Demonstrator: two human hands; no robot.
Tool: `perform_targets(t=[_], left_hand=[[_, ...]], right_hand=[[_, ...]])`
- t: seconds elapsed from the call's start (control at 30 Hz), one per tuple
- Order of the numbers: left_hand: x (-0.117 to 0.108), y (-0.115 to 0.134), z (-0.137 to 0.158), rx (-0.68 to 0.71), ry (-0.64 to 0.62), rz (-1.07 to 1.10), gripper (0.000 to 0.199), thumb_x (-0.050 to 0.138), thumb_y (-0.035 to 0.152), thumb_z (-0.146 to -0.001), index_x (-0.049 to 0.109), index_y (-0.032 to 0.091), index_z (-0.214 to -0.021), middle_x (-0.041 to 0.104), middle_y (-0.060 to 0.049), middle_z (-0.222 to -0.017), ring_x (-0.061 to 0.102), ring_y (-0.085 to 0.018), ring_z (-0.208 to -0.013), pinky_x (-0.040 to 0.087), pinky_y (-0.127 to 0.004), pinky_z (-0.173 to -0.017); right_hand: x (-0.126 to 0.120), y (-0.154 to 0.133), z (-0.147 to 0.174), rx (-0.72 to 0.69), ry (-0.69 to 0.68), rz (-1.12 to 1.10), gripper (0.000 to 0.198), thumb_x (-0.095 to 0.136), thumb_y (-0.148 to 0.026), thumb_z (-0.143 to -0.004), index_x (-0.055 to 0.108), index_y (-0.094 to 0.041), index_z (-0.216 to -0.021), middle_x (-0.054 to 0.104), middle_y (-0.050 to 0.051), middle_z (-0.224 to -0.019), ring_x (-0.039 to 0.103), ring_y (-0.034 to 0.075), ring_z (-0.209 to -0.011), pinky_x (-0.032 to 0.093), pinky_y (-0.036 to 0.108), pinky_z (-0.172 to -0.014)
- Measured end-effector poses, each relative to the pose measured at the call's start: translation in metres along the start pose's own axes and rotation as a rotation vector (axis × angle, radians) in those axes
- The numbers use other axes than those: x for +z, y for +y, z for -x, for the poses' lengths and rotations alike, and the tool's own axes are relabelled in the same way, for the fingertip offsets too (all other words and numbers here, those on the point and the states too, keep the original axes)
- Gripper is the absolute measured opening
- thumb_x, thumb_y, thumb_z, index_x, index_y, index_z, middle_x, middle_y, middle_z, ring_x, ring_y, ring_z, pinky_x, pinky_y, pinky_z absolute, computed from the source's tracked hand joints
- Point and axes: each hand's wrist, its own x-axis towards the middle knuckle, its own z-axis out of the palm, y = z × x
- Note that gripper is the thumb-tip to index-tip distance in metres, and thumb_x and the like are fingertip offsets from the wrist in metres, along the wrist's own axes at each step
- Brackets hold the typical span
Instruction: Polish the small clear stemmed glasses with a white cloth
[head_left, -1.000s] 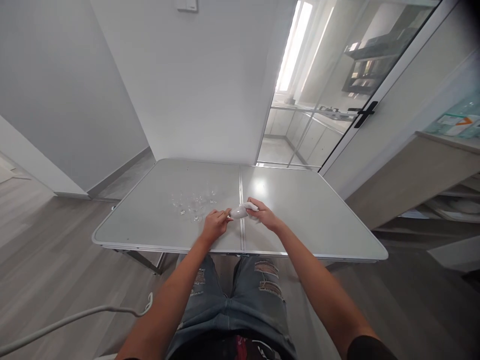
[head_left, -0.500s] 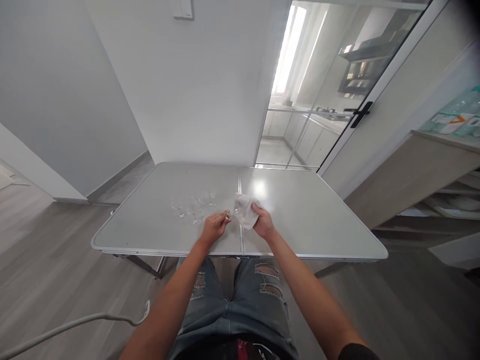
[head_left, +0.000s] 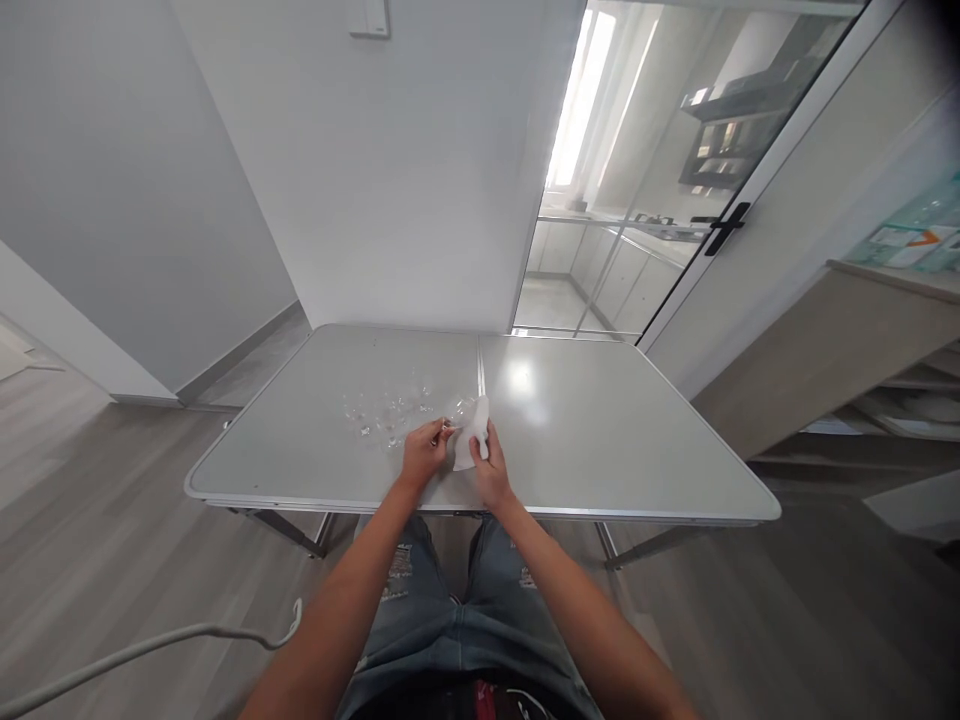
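My left hand (head_left: 426,449) pinches the foot end of a small clear stemmed glass (head_left: 462,408), whose bowl points right over the table. My right hand (head_left: 491,472) grips a white cloth (head_left: 475,430) that is bunched and hangs down beside the glass. Cloth and bowl meet or nearly meet; the exact contact is hard to make out. Left of my hands, several more clear stemmed glasses (head_left: 390,420) stand close together, their outlines faint against the tabletop.
The grey folding table (head_left: 615,430) has a metal rim and a centre seam. Behind it are a white wall (head_left: 405,180) and a glass door with a black handle (head_left: 726,228). Bottles (head_left: 915,240) stand on a shelf at right. A pale hose (head_left: 187,634) curves at lower left.
My right hand has moved left with the cloth, which was spread out and is now bunched by the glass. My left hand has shifted only slightly, still pinching the glass.
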Motion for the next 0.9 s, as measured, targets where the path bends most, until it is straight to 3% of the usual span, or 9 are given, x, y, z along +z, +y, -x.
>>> perform_targets(t=[0.1,0.17,0.23,0.37,0.43,0.57,0.7,0.8,0.9], left_hand=[[0.001,-0.001,0.001,0.018,-0.031,-0.017,0.023,0.050,0.030,-0.098,0.070,0.018,-0.100,0.073,-0.005,-0.080,0.064,-0.015,-0.068,0.046,-0.025,-0.067],[0.002,-0.002,0.002,0.047,-0.062,-0.042,0.022,0.049,0.023,-0.095,0.070,0.018,-0.101,0.073,-0.005,-0.080,0.065,-0.016,-0.070,0.046,-0.025,-0.068],[0.004,-0.004,0.002,0.072,-0.089,-0.067,0.021,0.050,0.016,-0.090,0.070,0.018,-0.097,0.072,-0.005,-0.078,0.064,-0.016,-0.069,0.046,-0.026,-0.067],[0.008,-0.010,0.004,0.122,-0.122,-0.133,0.014,0.054,0.010,-0.079,0.065,0.018,-0.074,0.067,-0.005,-0.068,0.060,-0.017,-0.063,0.042,-0.026,-0.062],[0.011,-0.012,0.004,0.152,-0.136,-0.169,0.014,0.054,0.009,-0.076,0.062,0.018,-0.069,0.065,-0.005,-0.065,0.059,-0.017,-0.061,0.040,-0.027,-0.060],[0.013,-0.014,0.005,0.216,-0.154,-0.230,0.013,0.056,0.011,-0.078,0.062,0.018,-0.068,0.063,-0.006,-0.063,0.057,-0.017,-0.058,0.037,-0.028,-0.057],[0.011,-0.008,0.005,0.310,-0.226,-0.237,0.015,0.057,0.021,-0.090,0.068,0.017,-0.080,0.066,-0.007,-0.067,0.059,-0.018,-0.061,0.038,-0.029,-0.059],[0.007,-0.003,0.005,0.351,-0.272,-0.210,0.016,0.057,0.029,-0.096,0.069,0.018,-0.095,0.070,-0.007,-0.074,0.062,-0.018,-0.065,0.041,-0.029,-0.063],[0.003,0.000,0.005,0.373,-0.289,-0.185,0.020,0.056,0.033,-0.098,0.069,0.018,-0.098,0.070,-0.006,-0.075,0.063,-0.018,-0.067,0.042,-0.030,-0.065]], right_hand=[[-0.003,-0.010,0.000,-0.365,0.070,0.472,0.025,0.045,-0.028,-0.097,0.056,-0.021,-0.118,0.030,0.012,-0.164,0.023,0.026,-0.154,0.024,0.052,-0.125],[-0.008,-0.017,-0.006,-0.536,-0.017,0.753,0.022,0.045,-0.014,-0.091,0.059,-0.019,-0.108,0.024,0.011,-0.167,0.013,0.029,-0.157,0.017,0.056,-0.126],[-0.012,-0.022,-0.013,-0.624,-0.108,0.975,0.028,0.048,-0.006,-0.083,0.061,-0.018,-0.104,0.028,0.010,-0.166,0.008,0.031,-0.157,0.010,0.060,-0.126],[-0.017,-0.033,-0.027,-0.672,-0.255,1.218,0.038,0.050,-0.006,-0.082,0.060,-0.019,-0.116,0.050,0.013,-0.152,0.026,0.030,-0.152,-0.001,0.063,-0.124],[-0.017,-0.041,-0.032,-0.672,-0.336,1.286,0.035,0.049,-0.009,-0.086,0.059,-0.019,-0.118,0.060,0.013,-0.141,0.039,0.029,-0.144,0.002,0.060,-0.124],[-0.016,-0.060,-0.042,-0.557,-0.476,1.401,0.028,0.052,-0.013,-0.085,0.058,-0.019,-0.112,0.068,0.013,-0.120,0.057,0.028,-0.121,0.027,0.052,-0.116],[-0.023,-0.071,-0.061,-0.246,-0.576,1.401,0.020,0.056,-0.020,-0.086,0.058,-0.021,-0.106,0.071,0.010,-0.101,0.064,0.026,-0.094,0.044,0.035,-0.084],[-0.034,-0.071,-0.080,-0.041,-0.639,1.157,0.009,0.054,-0.029,-0.090,0.060,-0.022,-0.093,0.070,0.005,-0.089,0.062,0.021,-0.081,0.041,0.028,-0.070],[-0.048,-0.062,-0.094,0.145,-0.658,0.736,0.015,0.057,-0.035,-0.090,0.061,-0.022,-0.085,0.067,0.001,-0.083,0.058,0.016,-0.074,0.042,0.025,-0.064]])
